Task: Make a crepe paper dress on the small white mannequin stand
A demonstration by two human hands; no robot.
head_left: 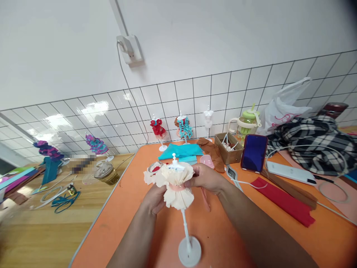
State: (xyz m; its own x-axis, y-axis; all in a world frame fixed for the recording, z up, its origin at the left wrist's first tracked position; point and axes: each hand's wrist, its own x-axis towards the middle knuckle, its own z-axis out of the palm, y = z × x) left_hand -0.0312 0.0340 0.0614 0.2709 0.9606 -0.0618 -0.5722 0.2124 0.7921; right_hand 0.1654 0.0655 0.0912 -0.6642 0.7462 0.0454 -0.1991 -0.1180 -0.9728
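"Where's the dress form point(179, 199)?"

"On the near side of the turquoise sheet point(181, 150), between the two hands."

"Which way does it point?"

"Its neck knob point(174, 158) points toward the sheet, its round base point(189, 257) is the end farthest from it, and the long axis runs between them, slightly slanted."

"And the grip?"

"The right hand point(208, 179) pinches the pink waistband point(176, 188); the left hand point(156, 197) goes behind the cream ruffles point(180, 175), fingers hidden, so I can't tell."

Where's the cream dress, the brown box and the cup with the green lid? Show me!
Cream dress point(177, 187): head view, on the pink band round its waist.
Brown box point(233, 158): head view, on its front wall.
Cup point(247, 128): head view, on its side, below the lid.
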